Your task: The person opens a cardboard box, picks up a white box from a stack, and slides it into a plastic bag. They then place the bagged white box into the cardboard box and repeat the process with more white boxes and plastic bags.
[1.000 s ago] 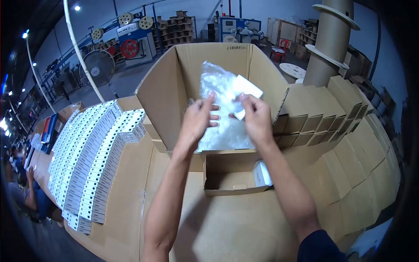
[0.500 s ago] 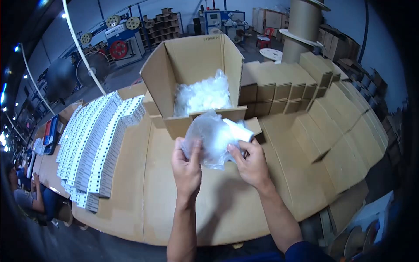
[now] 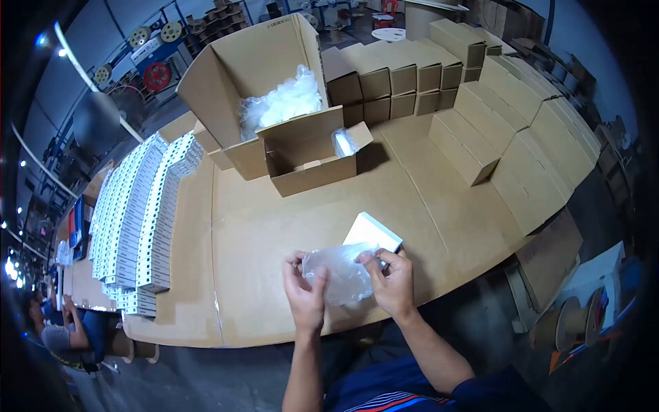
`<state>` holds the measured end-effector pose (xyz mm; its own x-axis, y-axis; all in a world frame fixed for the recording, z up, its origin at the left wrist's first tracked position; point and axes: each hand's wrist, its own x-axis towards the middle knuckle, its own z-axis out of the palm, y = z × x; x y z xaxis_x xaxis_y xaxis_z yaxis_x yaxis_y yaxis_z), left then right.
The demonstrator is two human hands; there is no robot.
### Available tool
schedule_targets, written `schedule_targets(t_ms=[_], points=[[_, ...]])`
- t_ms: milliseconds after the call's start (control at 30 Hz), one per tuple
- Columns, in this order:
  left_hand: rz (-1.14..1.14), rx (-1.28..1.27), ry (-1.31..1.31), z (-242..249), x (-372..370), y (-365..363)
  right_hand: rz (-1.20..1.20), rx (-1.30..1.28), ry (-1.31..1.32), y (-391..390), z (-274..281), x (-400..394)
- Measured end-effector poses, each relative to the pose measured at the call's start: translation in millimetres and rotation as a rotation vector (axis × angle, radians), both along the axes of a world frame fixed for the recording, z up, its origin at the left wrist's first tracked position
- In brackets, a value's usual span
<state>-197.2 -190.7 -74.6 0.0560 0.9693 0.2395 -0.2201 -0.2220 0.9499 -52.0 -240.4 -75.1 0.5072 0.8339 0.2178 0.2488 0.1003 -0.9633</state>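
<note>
My left hand [image 3: 305, 296] has its fingers and thumb on the left side of a clear plastic bag [image 3: 341, 275], held low over the near part of the table. The opposite top edge of the bag is pinched by my right hand [image 3: 391, 281]. A white box [image 3: 374, 232] reaches out beyond the bag, against the fingers of my right hand, which seem to hold it too. Where the box's near end lies is hidden by the bag and fingers. Farther off, an open small carton [image 3: 312, 180] has a plastic-wrapped white item [image 3: 344, 143] at its right end.
A large open carton [image 3: 199, 89] of clear plastic bags [image 3: 292, 99] stands behind the small one. Stacked white boxes [image 3: 137, 213] line the left of the cardboard-covered table [image 3: 261, 275]. Brown cartons [image 3: 542, 158] are piled right and back. Another person [image 3: 62, 333] sits far left.
Both hands have come down and nearer with the bag and white box, uncovering the small carton. The view has tilted downward. More of the white box shows beyond the bag.
</note>
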Motion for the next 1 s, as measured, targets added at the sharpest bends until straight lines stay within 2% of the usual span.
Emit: schedule_targets(t_ms=[33, 100, 167, 200, 300, 333, 400, 467, 567, 600, 700, 767, 800, 900, 933, 1000], points=[[0.006, 0.055, 0.158, -5.8, -0.5, -9.3, -0.037, 0.040, -0.033, 0.4, -4.0, -1.7], [-0.112, -0.167, 0.138, -11.1, -1.8, -25.5, -0.058, 0.017, 0.002, 0.6, -4.9, -2.6], [0.014, -0.190, -0.001, -14.8, 8.2, -27.3, -0.052, 0.000, 0.035, 3.8, -10.5, -1.5], [0.063, -0.165, 0.014, -14.3, 11.4, -26.4, -0.044, -0.009, -0.112, 2.0, -3.1, -2.2], [0.190, -0.113, 0.046, -14.6, 14.9, -19.8, 0.197, -0.044, -0.267, -5.5, -8.1, 1.4], [0.206, -0.113, 0.060, -16.9, 12.3, -16.3, 0.286, -0.244, -0.071, -8.0, -9.4, 3.8], [0.225, -0.132, 0.119, -25.2, 0.0, -7.2, 0.329, -0.243, -0.004, -8.8, -14.4, 7.9], [0.229, -0.140, 0.035, -30.3, -3.8, -7.1, 0.381, -0.236, 0.012, -7.5, -21.9, 11.0], [0.194, -0.102, 0.025, -21.9, 4.4, -4.2, 0.207, -0.021, -0.007, 4.2, -22.5, 2.6], [0.154, -0.135, 0.033, -25.3, 2.3, -6.9, 0.164, -0.044, 0.124, 7.7, -28.9, -0.8], [0.072, -0.217, 0.035, -39.2, -9.0, -8.3, 0.177, -0.063, 0.170, 8.2, -28.5, 5.3], [0.066, -0.337, -0.005, -45.1, -19.2, -6.3, 0.099, -0.067, 0.098, 8.6, -24.8, 5.5], [0.127, -0.301, 0.024, -43.7, -22.3, -4.8, 0.072, -0.085, 0.049, 7.8, -23.4, 7.0], [0.431, 0.191, 0.322, -38.9, -28.7, 4.3, 0.034, -0.079, -0.034, 9.1, -20.7, 7.6], [0.473, 0.370, 0.475, -23.0, -32.2, 4.0, 0.030, -0.071, -0.049, 8.6, -20.2, 6.2], [0.378, 0.577, 0.638, 8.6, -24.5, 9.3, 0.027, -0.035, -0.135, 8.0, -13.0, 3.1]])
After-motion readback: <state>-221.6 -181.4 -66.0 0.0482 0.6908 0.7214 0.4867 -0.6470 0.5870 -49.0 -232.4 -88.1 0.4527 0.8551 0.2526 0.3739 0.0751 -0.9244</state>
